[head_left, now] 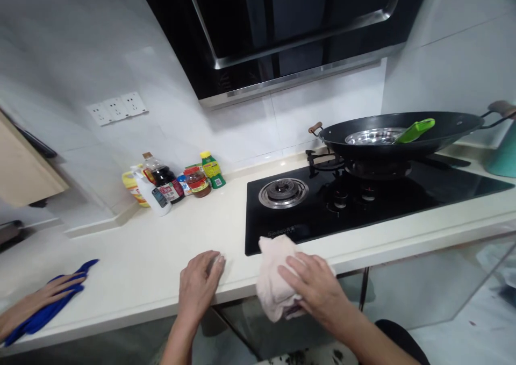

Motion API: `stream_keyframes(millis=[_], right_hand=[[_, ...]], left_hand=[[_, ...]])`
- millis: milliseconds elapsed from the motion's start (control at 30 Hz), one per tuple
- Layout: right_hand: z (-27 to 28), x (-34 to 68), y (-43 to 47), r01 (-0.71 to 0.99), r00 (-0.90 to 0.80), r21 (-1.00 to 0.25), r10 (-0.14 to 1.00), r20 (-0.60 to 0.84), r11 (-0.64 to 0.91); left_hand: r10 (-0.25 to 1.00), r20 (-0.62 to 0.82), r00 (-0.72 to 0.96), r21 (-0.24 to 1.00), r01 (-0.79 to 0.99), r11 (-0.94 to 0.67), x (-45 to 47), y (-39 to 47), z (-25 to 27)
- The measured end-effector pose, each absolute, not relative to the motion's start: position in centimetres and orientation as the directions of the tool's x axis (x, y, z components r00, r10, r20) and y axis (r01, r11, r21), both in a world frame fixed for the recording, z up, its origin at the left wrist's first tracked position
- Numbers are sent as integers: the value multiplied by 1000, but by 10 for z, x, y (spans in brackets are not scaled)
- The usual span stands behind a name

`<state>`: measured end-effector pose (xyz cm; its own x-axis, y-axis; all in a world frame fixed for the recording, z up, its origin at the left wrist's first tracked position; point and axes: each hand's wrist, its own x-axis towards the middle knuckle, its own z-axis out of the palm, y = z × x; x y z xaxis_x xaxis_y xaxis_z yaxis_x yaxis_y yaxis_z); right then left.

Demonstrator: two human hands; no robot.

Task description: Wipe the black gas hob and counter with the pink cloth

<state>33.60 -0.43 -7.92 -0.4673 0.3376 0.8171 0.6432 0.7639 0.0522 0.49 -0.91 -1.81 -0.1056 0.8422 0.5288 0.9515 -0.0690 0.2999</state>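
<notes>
My right hand (pixel 312 284) grips a pale pink cloth (pixel 276 279) at the counter's front edge, by the near left corner of the black gas stove (pixel 278 230). Part of the cloth hangs below the edge. My left hand (pixel 199 281) rests on the pale counter (pixel 173 257) near its front edge, fingers loosely bent, thumb a little apart, holding nothing. On the stove's left side is an uncovered burner (pixel 283 193). At far left, another person's hand (pixel 52 295) lies on a blue cloth (pixel 48 311) on the same counter.
A large black wok (pixel 443 131) sits on the right burner, holding a shiny metal dish (pixel 374 136) and a green-handled utensil (pixel 415 131). A white spray bottle (pixel 157 195), dark sauce bottle (pixel 163 177), red-lidded jar (pixel 197 182) and green bottle (pixel 212 170) stand by the wall. A black range hood (pixel 282 26) overhangs the stove.
</notes>
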Motion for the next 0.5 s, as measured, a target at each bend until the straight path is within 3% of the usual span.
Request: stream_keyframes(millis=[200, 333, 433, 500], right_hand=[[-105, 468, 15, 775, -356, -62, 516, 779, 629], [-110, 556, 35, 870, -184, -239, 734, 654, 431], [-94, 607, 49, 846, -35, -377, 746, 665, 376], [-74, 629, 59, 895, 44, -352, 731, 681, 275]], left_hand=[[853, 508, -118, 289, 956, -40, 11, -11, -14], [864, 490, -115, 263, 964, -21, 15, -11, -12], [865, 488, -118, 257, 966, -14, 16, -11, -12], [860, 497, -118, 249, 968, -11, 16, -11, -14]])
